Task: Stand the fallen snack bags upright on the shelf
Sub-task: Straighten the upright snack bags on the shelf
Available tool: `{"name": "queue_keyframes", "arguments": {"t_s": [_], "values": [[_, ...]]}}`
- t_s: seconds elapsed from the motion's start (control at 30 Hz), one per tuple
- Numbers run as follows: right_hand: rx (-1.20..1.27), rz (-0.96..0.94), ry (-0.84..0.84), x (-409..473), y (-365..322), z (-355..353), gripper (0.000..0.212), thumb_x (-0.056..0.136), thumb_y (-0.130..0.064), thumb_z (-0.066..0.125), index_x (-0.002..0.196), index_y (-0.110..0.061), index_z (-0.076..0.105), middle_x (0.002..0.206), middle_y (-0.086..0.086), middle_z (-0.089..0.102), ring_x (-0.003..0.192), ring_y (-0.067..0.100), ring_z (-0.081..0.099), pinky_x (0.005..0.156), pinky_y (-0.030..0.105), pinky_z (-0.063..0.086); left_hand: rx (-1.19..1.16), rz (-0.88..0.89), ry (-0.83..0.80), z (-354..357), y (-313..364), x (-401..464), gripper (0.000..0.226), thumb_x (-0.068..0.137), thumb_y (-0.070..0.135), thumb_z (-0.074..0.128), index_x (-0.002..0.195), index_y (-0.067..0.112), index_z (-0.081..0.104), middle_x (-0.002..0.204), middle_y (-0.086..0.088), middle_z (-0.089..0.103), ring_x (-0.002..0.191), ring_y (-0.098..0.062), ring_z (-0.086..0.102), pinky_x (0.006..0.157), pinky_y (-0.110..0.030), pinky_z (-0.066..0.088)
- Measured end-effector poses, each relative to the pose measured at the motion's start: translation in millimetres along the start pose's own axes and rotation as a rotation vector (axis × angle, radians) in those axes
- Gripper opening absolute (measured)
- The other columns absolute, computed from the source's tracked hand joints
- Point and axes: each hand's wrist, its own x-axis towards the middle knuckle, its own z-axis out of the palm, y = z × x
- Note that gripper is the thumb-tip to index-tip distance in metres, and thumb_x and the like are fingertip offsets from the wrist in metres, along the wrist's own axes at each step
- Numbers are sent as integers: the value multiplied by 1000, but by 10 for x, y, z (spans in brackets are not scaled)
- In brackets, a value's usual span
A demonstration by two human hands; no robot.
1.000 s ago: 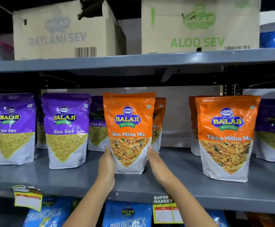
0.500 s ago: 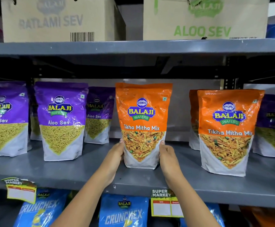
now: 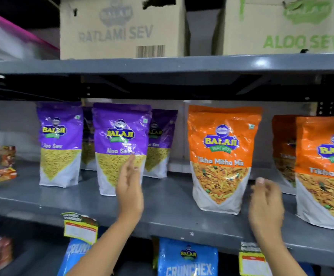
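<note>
An orange Tikha Mitha Mix bag [image 3: 223, 156] stands upright on the grey shelf [image 3: 168, 208], with nothing holding it. My right hand [image 3: 265, 204] is just right of its lower edge, fingers loosely curled, empty. My left hand [image 3: 130, 188] is open in front of a purple Aloo Sev bag [image 3: 120, 142], which stands upright. Two more purple bags [image 3: 59, 144] [image 3: 160, 142] stand beside and behind it. At the right edge stands another orange bag [image 3: 325, 172], with one more orange bag [image 3: 282, 152] behind it.
Cardboard boxes marked Ratlami Sev [image 3: 122, 28] and Aloo Sev [image 3: 285, 26] sit on the upper shelf. Blue Crunchex bags [image 3: 188, 257] hang below, with price tags [image 3: 80, 228] on the shelf edge. Small red packs [image 3: 2, 162] lie at the far left.
Both hands have let go of the orange bag and pulled away from it. My left hand has moved left to the purple bag. The view has swung left.
</note>
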Motion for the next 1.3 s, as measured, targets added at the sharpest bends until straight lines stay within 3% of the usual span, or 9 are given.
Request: {"name": "queue_keyframes", "arguments": {"t_s": [0.07, 0.17, 0.23, 0.33, 0.47, 0.57, 0.67, 0.8, 1.3], "values": [[109, -127, 11, -289, -167, 96, 31, 101, -37, 44, 94, -12, 61, 83, 7, 66, 84, 32, 60, 68, 32, 39, -60, 2, 106, -352, -44, 298, 40, 100, 7, 45, 140, 8, 49, 132, -1, 56, 110, -6, 57, 88, -6, 45], [113, -93, -392, -697, -292, 828, 34, 94, -40, 47, 79, -16, 65, 74, 4, 69, 75, 24, 63, 77, 41, 49, -61, -187, 133, -815, -268, 845, 39, 91, 38, 52, 121, 15, 60, 119, -12, 64, 105, -23, 62, 88, -28, 52], [65, 10, -644, -903, -317, 1315, 38, 92, -52, 49, 82, -20, 66, 81, -3, 69, 79, 15, 62, 87, 45, 50, -116, -340, 80, -922, -397, 998, 33, 88, 46, 50, 99, 20, 65, 102, -3, 67, 94, -20, 62, 75, -27, 52], [11, 53, -806, -1095, -510, 1783, 30, 100, -49, 41, 111, -27, 58, 104, -12, 58, 100, 7, 52, 85, 25, 38, -137, -398, 20, -938, -497, 1043, 28, 96, 39, 43, 91, 23, 65, 99, 3, 63, 93, -18, 57, 74, -28, 44], [55, 123, -834, -1196, -681, 2097, 46, 104, -46, 32, 142, -23, 41, 123, -14, 47, 114, 6, 43, 88, 20, 30, -162, -393, -5, -926, -453, 1043, 31, 102, 34, 36, 96, 24, 66, 100, 10, 67, 92, -10, 60, 77, -26, 46], [26, 137, -825, -1207, -601, 2150, 31, 103, -49, 32, 129, -34, 41, 120, -20, 46, 117, 3, 43, 94, 20, 27, -129, -417, -86, -907, -462, 1021, 33, 102, 27, 37, 94, 19, 68, 93, 9, 72, 87, -10, 66, 78, -26, 51], [84, 187, -684, -1148, -508, 2159, 51, 93, -63, 36, 121, -25, 56, 121, -12, 63, 114, 11, 57, 103, 32, 41, -77, -420, -201, -905, -510, 991, 31, 96, 26, 45, 110, 11, 68, 111, -10, 74, 105, -26, 67, 96, -38, 51], [163, 268, -558, -1091, -347, 2181, 50, 81, -66, 46, 108, -27, 61, 107, -2, 72, 104, 19, 67, 100, 49, 50, 43, -409, -258, -913, -515, 930, 22, 99, 27, 51, 117, 16, 57, 98, 13, 64, 87, 5, 56, 63, -10, 43], [210, 302, -515, -1078, -319, 2139, 53, 69, -69, 50, 104, -31, 62, 107, 0, 74, 103, 22, 69, 98, 49, 52, 162, -362, -223, -925, -553, 917, 27, 94, 25, 60, 116, 10, 56, 97, 9, 69, 86, -3, 63, 65, -18, 44]]}}
